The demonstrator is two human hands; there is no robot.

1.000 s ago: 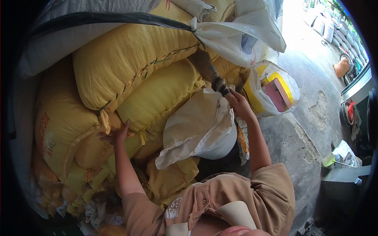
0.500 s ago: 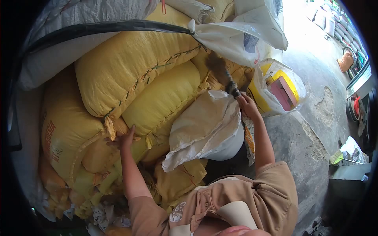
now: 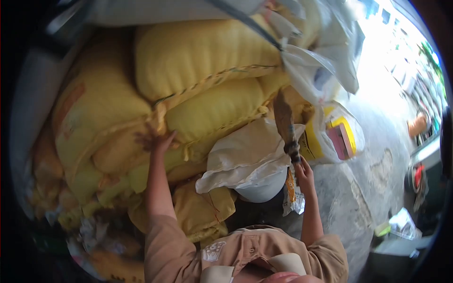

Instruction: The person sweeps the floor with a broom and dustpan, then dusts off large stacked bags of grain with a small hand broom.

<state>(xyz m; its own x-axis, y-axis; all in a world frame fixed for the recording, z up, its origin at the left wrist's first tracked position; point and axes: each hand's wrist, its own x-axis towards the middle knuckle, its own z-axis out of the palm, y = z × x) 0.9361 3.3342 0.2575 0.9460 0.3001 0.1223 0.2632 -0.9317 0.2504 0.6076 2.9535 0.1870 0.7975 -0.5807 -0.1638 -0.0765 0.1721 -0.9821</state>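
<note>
My right hand (image 3: 305, 173) is closed around the dark wrapped handle of a machete (image 3: 284, 118). Its broad, rusty-brown blade points up toward the stacked sacks, slightly blurred. With fingers spread, my left hand (image 3: 159, 140) rests against the yellow woven sacks, near the tied corner of the upper sack (image 3: 203, 56). Right of that hand lies another stuffed yellow sack (image 3: 217, 111) with a stitched edge. Between my arms, a white sack (image 3: 245, 148) drapes over a pale rounded container (image 3: 264, 187).
A yellow-and-white bag (image 3: 314, 141) holding a pink item (image 3: 340, 141) stands on the concrete floor (image 3: 330, 198). A dark strap (image 3: 245, 21) crosses above the stack. A folded yellow sack (image 3: 203, 207) lies low in front of me. More sacks line the far right.
The view has shifted, so the stack sits differently in frame. The machete has swung to a more upright angle and come lower. My left hand has spread its fingers, still at the sacks.
</note>
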